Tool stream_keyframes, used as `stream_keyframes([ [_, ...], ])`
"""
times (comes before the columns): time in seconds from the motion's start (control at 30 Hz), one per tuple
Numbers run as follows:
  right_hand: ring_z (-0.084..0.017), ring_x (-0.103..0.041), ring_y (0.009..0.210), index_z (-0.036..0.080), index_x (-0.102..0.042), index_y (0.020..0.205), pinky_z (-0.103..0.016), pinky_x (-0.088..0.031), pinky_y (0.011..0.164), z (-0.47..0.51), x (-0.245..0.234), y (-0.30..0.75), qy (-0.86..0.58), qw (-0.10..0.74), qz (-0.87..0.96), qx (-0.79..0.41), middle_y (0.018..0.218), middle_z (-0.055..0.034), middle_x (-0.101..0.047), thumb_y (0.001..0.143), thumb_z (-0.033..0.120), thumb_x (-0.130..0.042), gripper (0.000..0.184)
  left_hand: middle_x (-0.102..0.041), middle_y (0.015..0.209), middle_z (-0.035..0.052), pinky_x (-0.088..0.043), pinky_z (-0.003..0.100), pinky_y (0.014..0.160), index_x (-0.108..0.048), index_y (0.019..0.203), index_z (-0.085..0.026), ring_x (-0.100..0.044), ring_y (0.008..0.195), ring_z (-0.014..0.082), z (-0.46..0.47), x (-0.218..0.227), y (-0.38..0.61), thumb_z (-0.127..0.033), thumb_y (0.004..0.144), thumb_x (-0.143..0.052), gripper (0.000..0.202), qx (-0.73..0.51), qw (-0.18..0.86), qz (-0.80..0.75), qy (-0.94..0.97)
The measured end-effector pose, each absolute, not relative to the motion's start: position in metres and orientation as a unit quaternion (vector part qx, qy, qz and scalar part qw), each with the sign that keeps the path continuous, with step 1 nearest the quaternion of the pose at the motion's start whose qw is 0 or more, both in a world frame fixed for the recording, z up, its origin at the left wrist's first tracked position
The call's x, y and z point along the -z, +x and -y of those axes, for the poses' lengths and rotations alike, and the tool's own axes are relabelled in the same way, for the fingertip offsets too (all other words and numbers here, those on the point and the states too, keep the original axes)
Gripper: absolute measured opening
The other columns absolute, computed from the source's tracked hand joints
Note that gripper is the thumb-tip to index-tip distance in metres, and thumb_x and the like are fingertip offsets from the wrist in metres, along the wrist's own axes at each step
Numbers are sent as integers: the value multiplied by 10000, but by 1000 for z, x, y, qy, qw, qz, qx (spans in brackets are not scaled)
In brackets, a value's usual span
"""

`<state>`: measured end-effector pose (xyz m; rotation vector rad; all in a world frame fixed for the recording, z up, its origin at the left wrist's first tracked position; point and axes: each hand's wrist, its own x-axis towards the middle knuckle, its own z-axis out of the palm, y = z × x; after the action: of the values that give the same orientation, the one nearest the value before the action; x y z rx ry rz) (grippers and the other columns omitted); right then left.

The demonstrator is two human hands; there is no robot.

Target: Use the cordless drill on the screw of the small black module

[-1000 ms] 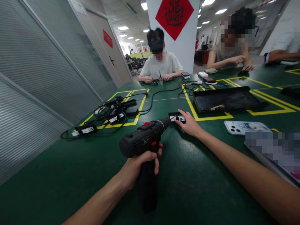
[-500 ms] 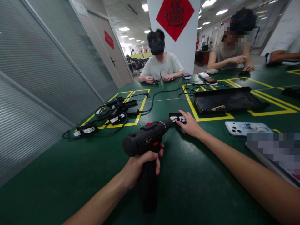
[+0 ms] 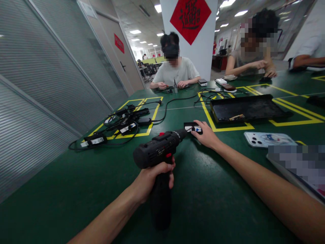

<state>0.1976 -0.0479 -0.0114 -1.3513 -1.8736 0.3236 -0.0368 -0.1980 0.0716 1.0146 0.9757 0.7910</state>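
Up close, the left hand (image 3: 152,176) is shut round the grip of a black drill (image 3: 158,150). The grip stands nearly upright, with its foot on or just above the green table (image 3: 76,189); which of the two cannot be told. The drill's body slants away to the far right. It has a red button on top and another on its side. Its nose meets the left end of a small black part (image 3: 190,127) that lies on the table just past the middle. The bit itself is too small to make out.

The right hand (image 3: 207,136) reaches in from the near right along a bare forearm. It pinches the right end of the part, forefinger on the far side and thumb on the near side. The other fingers are curled under. The part bears a white label with a spot of blue.

Just right of the part runs yellow tape (image 3: 210,120), which boxes in a shallow black tray (image 3: 254,107). A small tan piece lies at the tray's near edge. Nearer on the right, a pale phone (image 3: 265,139) lies back up, well apart from the hand. To the left, inside another taped box, sits a tangle of black cables (image 3: 122,122) and adapters. One lead (image 3: 175,100) runs from it toward the far side.

Across the table a person (image 3: 175,71) in a pale shirt works with both hands before a white pillar (image 3: 203,51) that carries a red sign (image 3: 190,15). Two more people (image 3: 254,57) sit at the far right.
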Motion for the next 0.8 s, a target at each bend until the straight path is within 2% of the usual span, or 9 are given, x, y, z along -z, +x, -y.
stream_keyframes([
  [0.23,-254,-551,1064,237,-458,1297,-399,-440,947,48,10,198,-533,393,739,-124,1162,-92,-515,803,365,-574,523,-575,885,44,-454,285,562,-551,1034,-144,-556,508,102,197,-75,-36,-220,799,-496,253,-350,684,-423,480],
  [0.8,-245,-550,1068,230,-448,1298,-388,-434,947,46,11,199,-528,390,741,-138,1167,-90,-509,798,342,-581,530,-571,896,47,-442,295,565,-525,1040,-139,-553,510,107,197,-78,-36,-216,803,-467,256,-336,683,-430,484],
])
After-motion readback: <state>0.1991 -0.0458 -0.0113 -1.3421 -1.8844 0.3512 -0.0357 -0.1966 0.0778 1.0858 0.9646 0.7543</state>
